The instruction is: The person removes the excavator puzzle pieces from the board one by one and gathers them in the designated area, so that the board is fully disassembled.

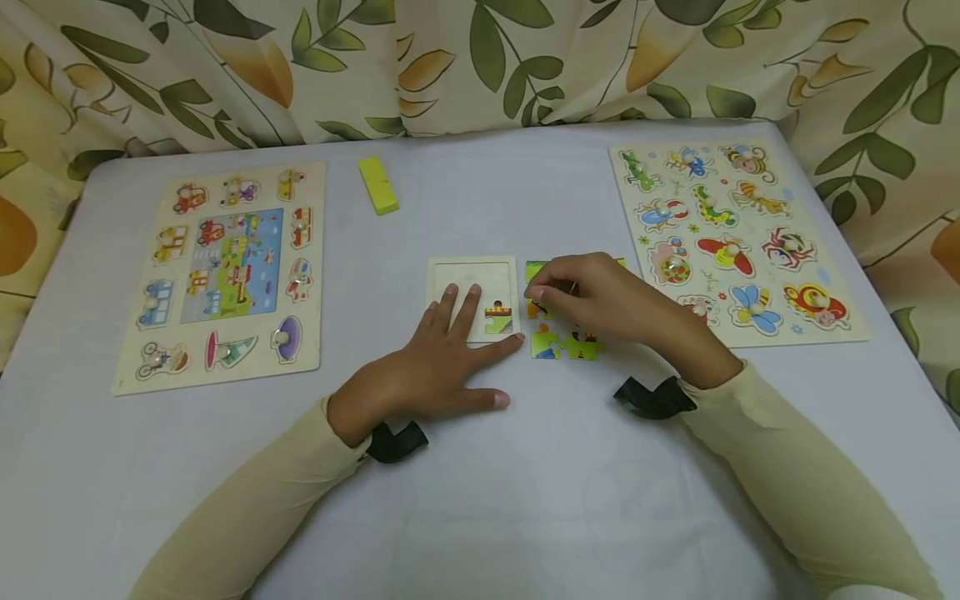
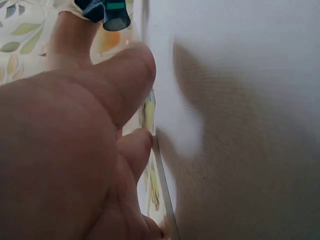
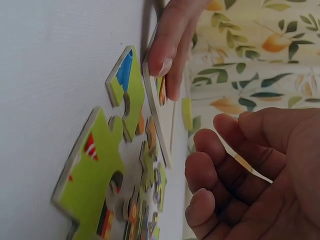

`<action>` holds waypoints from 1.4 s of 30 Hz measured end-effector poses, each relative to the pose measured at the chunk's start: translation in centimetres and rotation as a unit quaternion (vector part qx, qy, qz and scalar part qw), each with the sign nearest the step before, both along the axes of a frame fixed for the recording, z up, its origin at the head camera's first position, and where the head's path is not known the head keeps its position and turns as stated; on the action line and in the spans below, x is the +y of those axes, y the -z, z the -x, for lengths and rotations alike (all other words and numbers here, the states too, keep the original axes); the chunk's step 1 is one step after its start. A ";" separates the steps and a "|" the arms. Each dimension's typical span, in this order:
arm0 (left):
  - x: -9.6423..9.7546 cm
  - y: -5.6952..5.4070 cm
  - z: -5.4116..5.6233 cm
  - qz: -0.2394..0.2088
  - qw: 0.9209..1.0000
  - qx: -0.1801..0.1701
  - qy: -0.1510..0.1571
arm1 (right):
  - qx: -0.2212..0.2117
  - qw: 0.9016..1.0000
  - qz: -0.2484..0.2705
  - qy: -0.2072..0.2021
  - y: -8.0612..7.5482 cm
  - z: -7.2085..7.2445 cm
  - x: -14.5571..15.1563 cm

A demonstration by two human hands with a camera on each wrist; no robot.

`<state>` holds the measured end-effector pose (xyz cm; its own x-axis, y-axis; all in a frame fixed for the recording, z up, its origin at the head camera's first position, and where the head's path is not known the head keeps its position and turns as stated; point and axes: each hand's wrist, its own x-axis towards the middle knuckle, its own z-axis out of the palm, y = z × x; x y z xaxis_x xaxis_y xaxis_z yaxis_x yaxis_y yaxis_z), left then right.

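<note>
My left hand (image 1: 442, 367) rests with spread fingers over a small white puzzle tray (image 1: 468, 271). One jigsaw piece (image 1: 498, 321) sits in the tray's lower right corner, close to the left fingertips. Just right of the tray, my right hand (image 1: 600, 296) hovers above loose green jigsaw pieces (image 1: 581, 347), partly hiding them. In the right wrist view its fingers (image 3: 202, 172) are loosely bent, thumb near the index finger, with nothing visible between them. A green piece with a red-striped detail (image 3: 85, 175) lies on the table beside that hand.
A vehicle peg puzzle board (image 1: 313, 358) lies on the left, and an insect peg puzzle board (image 1: 832, 329) on the right, near my right forearm. A yellow-green block (image 1: 378, 185) lies behind the tray. Floral curtain (image 1: 450, 67) borders the white-covered table (image 1: 525, 517) at the back.
</note>
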<state>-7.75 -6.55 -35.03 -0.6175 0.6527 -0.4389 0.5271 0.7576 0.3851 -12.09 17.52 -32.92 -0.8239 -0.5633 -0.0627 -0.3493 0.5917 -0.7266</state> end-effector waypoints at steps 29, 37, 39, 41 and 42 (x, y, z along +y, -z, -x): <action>-0.3 0.3 -0.3 -0.007 1.000 0.003 -0.011 | -0.061 0.998 0.014 -0.011 1.0 1.6 -3.7; -0.2 0.5 -0.2 -0.008 1.000 0.011 -0.005 | -0.060 0.998 0.000 -0.013 1.2 1.6 -4.0; -0.2 0.5 -0.2 -0.008 1.000 0.011 -0.006 | -0.061 0.998 -0.005 -0.015 1.2 1.6 -4.0; -0.2 0.5 -0.2 -0.009 1.000 0.010 -0.007 | -0.064 0.998 -0.010 -0.016 1.3 1.7 -4.1; -0.2 0.5 -0.2 -0.008 1.000 0.010 -0.008 | -0.066 0.998 -0.012 -0.016 1.3 1.7 -4.1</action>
<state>-7.52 -6.72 -35.51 -0.6358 0.6499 -0.4164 0.5231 0.7595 0.3868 -13.80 13.41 -34.24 -0.7891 -0.5864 -0.1829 -0.2709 0.5994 -0.7532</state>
